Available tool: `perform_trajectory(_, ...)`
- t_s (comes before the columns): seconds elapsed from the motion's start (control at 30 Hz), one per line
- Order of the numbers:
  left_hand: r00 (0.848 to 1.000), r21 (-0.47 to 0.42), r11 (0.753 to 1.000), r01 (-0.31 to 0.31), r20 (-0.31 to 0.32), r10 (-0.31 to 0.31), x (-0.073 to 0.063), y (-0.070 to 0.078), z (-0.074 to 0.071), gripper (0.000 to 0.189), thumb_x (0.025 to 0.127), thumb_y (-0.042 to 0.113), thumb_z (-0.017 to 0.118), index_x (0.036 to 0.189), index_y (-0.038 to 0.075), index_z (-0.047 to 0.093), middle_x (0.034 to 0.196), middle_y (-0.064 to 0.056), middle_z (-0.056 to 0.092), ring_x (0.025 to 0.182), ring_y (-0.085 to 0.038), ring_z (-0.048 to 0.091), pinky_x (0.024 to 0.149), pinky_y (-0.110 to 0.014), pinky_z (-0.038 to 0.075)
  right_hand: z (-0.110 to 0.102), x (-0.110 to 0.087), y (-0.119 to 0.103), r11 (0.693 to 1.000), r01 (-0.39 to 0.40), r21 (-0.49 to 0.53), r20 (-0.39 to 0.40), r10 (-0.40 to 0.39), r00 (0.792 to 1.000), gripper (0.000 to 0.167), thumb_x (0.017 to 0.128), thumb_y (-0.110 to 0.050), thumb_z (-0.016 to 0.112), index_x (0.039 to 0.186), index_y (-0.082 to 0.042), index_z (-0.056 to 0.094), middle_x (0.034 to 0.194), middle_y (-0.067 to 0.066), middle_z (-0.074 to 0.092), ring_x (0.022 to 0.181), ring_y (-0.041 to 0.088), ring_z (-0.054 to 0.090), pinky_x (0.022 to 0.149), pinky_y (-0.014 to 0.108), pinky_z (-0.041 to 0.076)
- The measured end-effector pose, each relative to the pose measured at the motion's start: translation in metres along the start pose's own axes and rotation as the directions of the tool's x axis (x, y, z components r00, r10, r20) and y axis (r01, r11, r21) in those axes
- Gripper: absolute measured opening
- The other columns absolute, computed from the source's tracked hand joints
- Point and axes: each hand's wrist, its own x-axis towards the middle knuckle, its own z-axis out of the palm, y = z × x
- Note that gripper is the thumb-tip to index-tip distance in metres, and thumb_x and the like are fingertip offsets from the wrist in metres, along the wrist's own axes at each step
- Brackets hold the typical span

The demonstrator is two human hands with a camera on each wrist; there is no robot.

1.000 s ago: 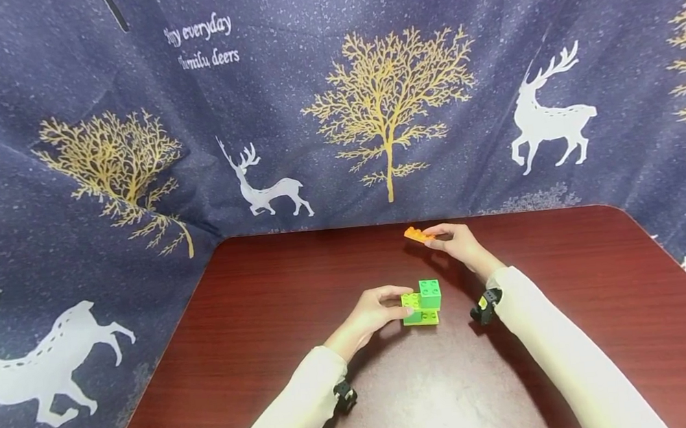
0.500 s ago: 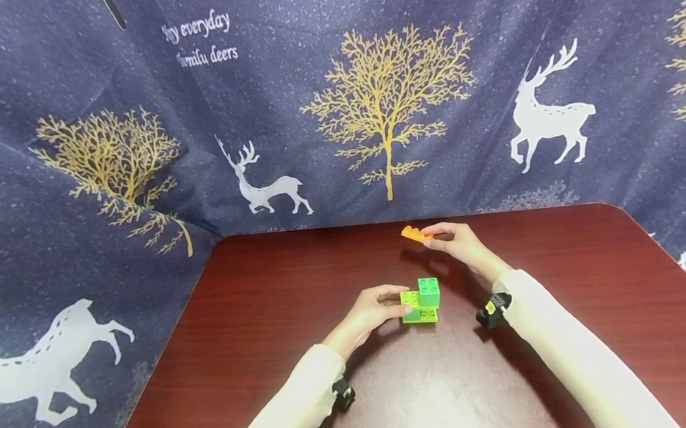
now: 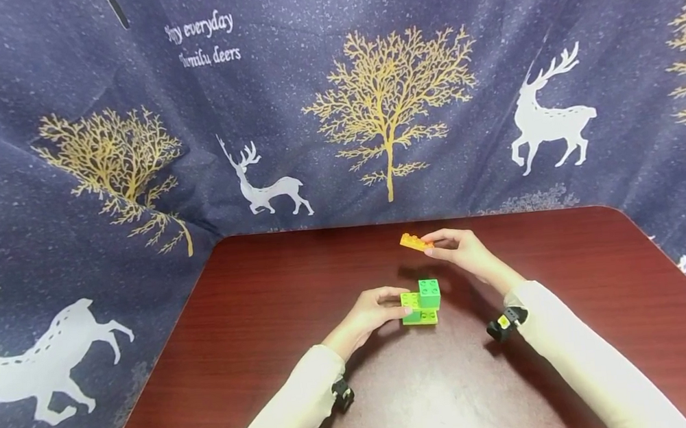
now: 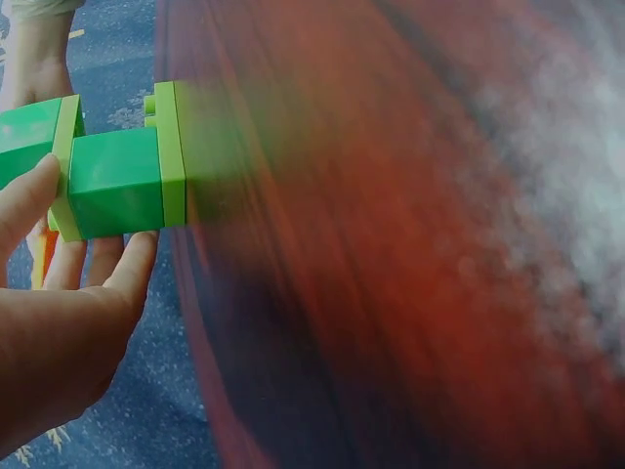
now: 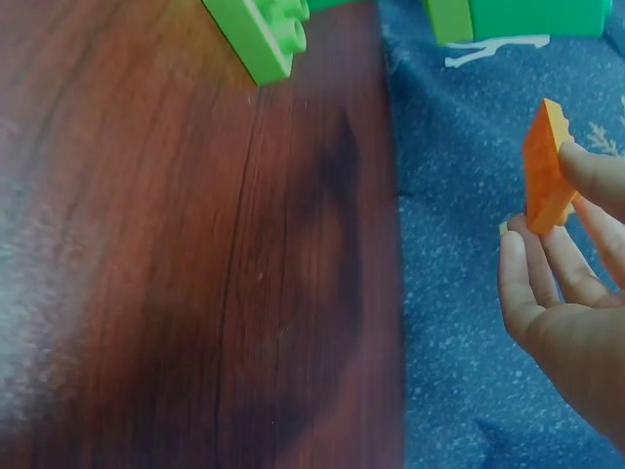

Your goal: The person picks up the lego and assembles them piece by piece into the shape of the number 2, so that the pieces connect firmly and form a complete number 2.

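Observation:
My left hand [image 3: 377, 308] grips the left side of a small stack of toy building blocks on the table. A bright green block [image 3: 429, 295] tops the stack at its right. Under it lies a lime plate [image 3: 410, 299], then another green block [image 4: 117, 186] and a lime base plate [image 4: 171, 156]. Behind the stack and above the tabletop, my right hand [image 3: 463, 252] pinches a flat orange block plate [image 3: 412, 242] by its right end, between thumb and fingers. The right wrist view shows this orange plate [image 5: 547, 166] edge-on, its studs partly covered by the thumb.
The dark red wooden table [image 3: 275, 282] has rounded far corners. A blue cloth [image 3: 336, 139] printed with deer and trees hangs behind it and along both sides. Black wrist cameras sit at the left cuff [image 3: 343, 394] and right cuff [image 3: 505, 324].
My right hand has come slightly nearer to the stack with the orange plate, and its forearm has swung a little to the right. The left hand keeps its place on the stack.

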Motion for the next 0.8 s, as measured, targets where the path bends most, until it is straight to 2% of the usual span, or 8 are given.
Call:
perform_trajectory(0.1, 1.0, -0.005, 1.0, -0.003, 0.004, 0.003, 0.0, 0.0, 0.0, 0.038, 0.08, 0.001, 0.074, 0.118, -0.002, 0.065, 0.108, -0.015, 0.069, 0.094, -0.018, 0.066, 0.083, -0.029, 0.053, 0.001, -0.006, -0.004, 1.0, 0.009, 0.006, 0.017, -0.009, 1.0, 0.037, 0.086, -0.008, 0.072, 0.12, 0.003, 0.064, 0.119, 0.022, 0.063, 0.108, 0.031, 0.061, 0.081, 0.019, 0.051)
perform_trajectory(0.37, 1.0, 0.003, 1.0, 0.009, 0.009, -0.009, 0.001, -0.001, 0.0, 0.039, 0.081, 0.002, 0.074, 0.118, 0.0, 0.066, 0.107, -0.014, 0.069, 0.096, -0.019, 0.066, 0.084, -0.029, 0.053, 0.0, -0.016, -0.007, 0.997, 0.045, -0.055, 0.03, -0.043, 0.999, 0.035, 0.085, -0.019, 0.075, 0.117, -0.007, 0.067, 0.115, 0.012, 0.067, 0.107, 0.026, 0.062, 0.083, 0.022, 0.051)
perform_trajectory(0.6, 1.0, -0.003, 1.0, 0.017, 0.014, -0.017, 0.001, 0.0, -0.001, 0.038, 0.08, 0.003, 0.075, 0.117, 0.0, 0.066, 0.107, -0.013, 0.069, 0.095, -0.018, 0.066, 0.083, -0.028, 0.053, 0.0, -0.028, -0.013, 0.997, 0.045, -0.064, 0.064, -0.041, 0.997, 0.035, 0.086, -0.014, 0.074, 0.119, -0.007, 0.066, 0.118, 0.011, 0.066, 0.107, 0.025, 0.062, 0.084, 0.023, 0.051)
perform_trajectory(0.8, 1.0, 0.0, 1.0, 0.017, 0.011, -0.017, 0.001, 0.001, -0.001, 0.038, 0.08, 0.002, 0.074, 0.117, -0.001, 0.066, 0.107, -0.014, 0.069, 0.094, -0.017, 0.066, 0.082, -0.028, 0.053, 0.002, -0.036, -0.017, 0.994, 0.095, -0.054, 0.091, -0.09, 0.992, 0.034, 0.086, -0.01, 0.072, 0.119, -0.006, 0.066, 0.118, 0.012, 0.066, 0.105, 0.024, 0.063, 0.083, 0.023, 0.052)
